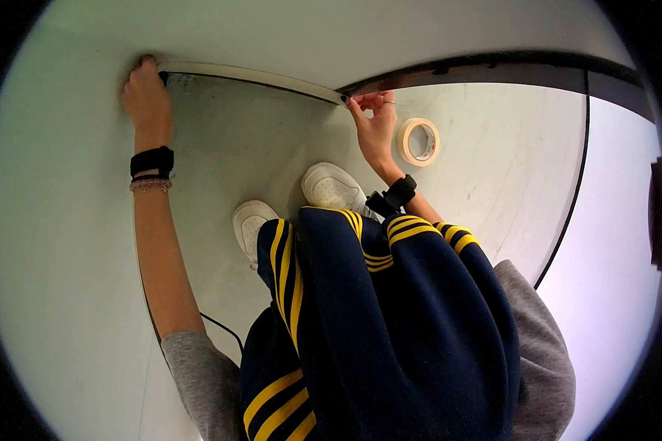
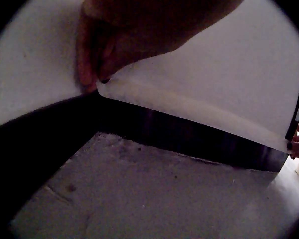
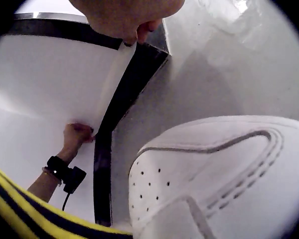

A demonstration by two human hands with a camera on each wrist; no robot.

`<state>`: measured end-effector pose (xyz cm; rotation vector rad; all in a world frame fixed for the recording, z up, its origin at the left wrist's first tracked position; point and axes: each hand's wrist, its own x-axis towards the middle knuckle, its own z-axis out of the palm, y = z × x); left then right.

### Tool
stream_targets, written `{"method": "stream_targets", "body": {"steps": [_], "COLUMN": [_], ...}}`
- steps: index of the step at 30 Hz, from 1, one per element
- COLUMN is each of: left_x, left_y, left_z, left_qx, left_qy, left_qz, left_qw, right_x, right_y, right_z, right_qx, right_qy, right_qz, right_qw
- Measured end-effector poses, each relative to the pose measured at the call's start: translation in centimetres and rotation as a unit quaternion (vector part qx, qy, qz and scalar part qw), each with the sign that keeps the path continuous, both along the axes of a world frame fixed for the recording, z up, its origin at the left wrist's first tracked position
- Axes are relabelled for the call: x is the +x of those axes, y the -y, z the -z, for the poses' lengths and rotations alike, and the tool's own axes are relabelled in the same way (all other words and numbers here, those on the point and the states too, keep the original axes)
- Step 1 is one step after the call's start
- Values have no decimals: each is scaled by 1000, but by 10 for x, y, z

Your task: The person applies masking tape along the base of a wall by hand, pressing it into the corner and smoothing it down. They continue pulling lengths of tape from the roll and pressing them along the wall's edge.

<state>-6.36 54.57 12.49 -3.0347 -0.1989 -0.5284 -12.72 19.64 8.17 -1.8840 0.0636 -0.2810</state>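
A strip of pale tape (image 1: 250,76) runs along the foot of a white wall, just above a dark baseboard (image 2: 189,134). At the inner corner, the left hand (image 1: 148,99) pinches the strip's left end. The right hand (image 1: 376,128) pinches the other end between thumb and finger, by the outer corner where a dark baseboard turns away. In the left wrist view the strip (image 2: 189,109) stretches between both hands, its lower edge over the top of the baseboard. How firmly it sticks to the wall cannot be told.
A roll of tape (image 1: 418,142) lies on the floor (image 1: 478,154) right of the right hand. Two white shoes (image 1: 332,185) stand below the strip. A black cable (image 1: 223,328) runs by the left arm, and walls rise at left and right.
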Motion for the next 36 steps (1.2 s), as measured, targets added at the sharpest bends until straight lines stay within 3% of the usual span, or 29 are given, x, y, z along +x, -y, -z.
{"method": "stream_targets", "body": {"steps": [11, 14, 18, 20, 23, 27, 34, 36], "left_x": [-6, -11, -11, -9, -7, -9, -4, -2], "left_y": [-6, -16, -29, -26, -11, -4, -8, -7], "left_z": [10, 25, 51, 54, 19, 15, 18, 24], "left_qx": [-1, -30, -54, -57, -60, -74, -39, -51], "left_qy": [4, -8, -20, -54, -38, -63, -77, -56], "left_qz": [-8, -15, -34, -49, -29, -35, -23, -8], "left_qw": [1000, 999, 998, 996, 997, 995, 996, 997], "right_x": [2, 5, 4, 1, -17, -22, -23, -30], "right_y": [7, 13, 24, 24, 12, -8, -3, -5], "right_z": [-5, -8, 0, -4, -19, -17, -16, -20], "right_qx": [-135, -179, -154, -164, -137, -69, -88, -66], "right_qy": [3, -45, -52, -74, -88, -106, -81, -109], "right_qz": [-23, -105, -83, -23, -48, -87, 25, 13], "right_qw": [991, 977, 983, 983, 986, 988, 993, 992]}}
